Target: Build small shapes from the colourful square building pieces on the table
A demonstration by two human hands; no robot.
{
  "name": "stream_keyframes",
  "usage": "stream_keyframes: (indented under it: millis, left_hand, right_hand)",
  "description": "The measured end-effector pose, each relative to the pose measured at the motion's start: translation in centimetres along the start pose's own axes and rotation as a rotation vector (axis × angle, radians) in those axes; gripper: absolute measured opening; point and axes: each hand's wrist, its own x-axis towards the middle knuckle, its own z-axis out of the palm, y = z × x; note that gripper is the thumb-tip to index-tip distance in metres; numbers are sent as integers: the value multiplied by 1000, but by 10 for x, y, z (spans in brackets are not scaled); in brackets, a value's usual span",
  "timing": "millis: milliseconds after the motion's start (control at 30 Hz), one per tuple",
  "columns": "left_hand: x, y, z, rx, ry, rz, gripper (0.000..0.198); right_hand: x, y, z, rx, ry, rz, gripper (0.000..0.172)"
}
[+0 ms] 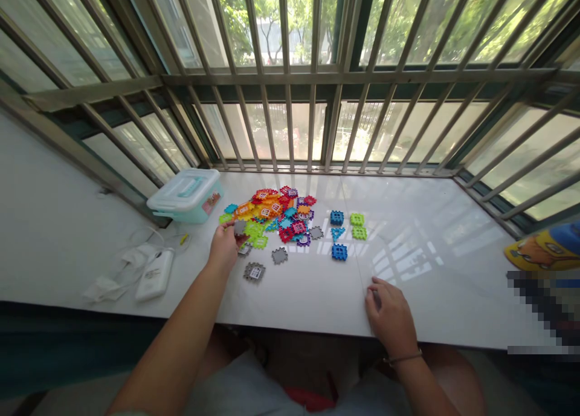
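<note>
1. The person's left hand (223, 248) is nearly closed, pinching a grey plastic square tile with notched edges (240, 227) between thumb and fingertips. It is held up just off the surface, over the near edge of the heap, as though picked out for a closer look or for placing.
2. The right hand (390, 317) rests on the near edge of the white polished stone ledge (435, 295), well right of the tiles. Its fingers curve loosely and appear to hold nothing, so it seems to be simply resting or bracing. A thin dark cord bracelet (403, 358) circles that wrist.
3. A mixed heap of red, orange, green, and purple interlocking plastic tiles (272, 210) lies near the middle of the ledge, within easy reach of the left hand.
4. Loose grey notched tiles (280, 255) lie on the near side of the heap, while small blue square tiles (336, 217) and lime-green square tiles (357, 219) lie to its right. These apparently deliberate groupings seem to keep the colours apart.
5. A lidded pale-teal plastic storage box (185, 195) sits in the far-left corner, clear of the working area. A white power bank (154, 275) and tangled white cables (145, 237) lie near the left end, away from the tiles.
</note>
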Motion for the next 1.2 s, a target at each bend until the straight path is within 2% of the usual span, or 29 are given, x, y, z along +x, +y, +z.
stream_keyframes:
  millis: [100,300,400,567,700,833,933,1033,1100,1200]
  left_hand:
    - [-4,0,-1,-105,-3,-74,10]
    - [-11,1,-7,-182,-21,-129,21]
    - [-11,0,-11,-171,-1,-128,33]
    - [-10,-2,-15,-42,-2,-6,55]
    - [-13,-3,-17,53,-55,104,57]
    - [-14,-6,-17,15,-128,141,59]
    - [-10,-9,-19,8,-127,171,57]
    - [-4,-11,-26,220,-74,260,51]
    - [-1,-10,-34,484,-52,414,44]
    - [1,-9,-44,818,-83,670,37]
  right_hand:
    - [0,-1,-1,-2,-5,6,15]
    - [0,-1,0,-6,1,8,16]
    - [0,0,0,-5,4,10,17]
    - [0,-1,-1,0,7,11,17]
    - [0,-2,-1,-6,7,12,16]
    - [0,-2,-1,-3,6,15,16]
    - [0,-2,-2,-4,2,13,15]
    - [0,-2,-2,-8,0,10,14]
    - [0,-2,-2,-7,-2,11,14]
    - [0,-2,-1,-5,-3,8,14]
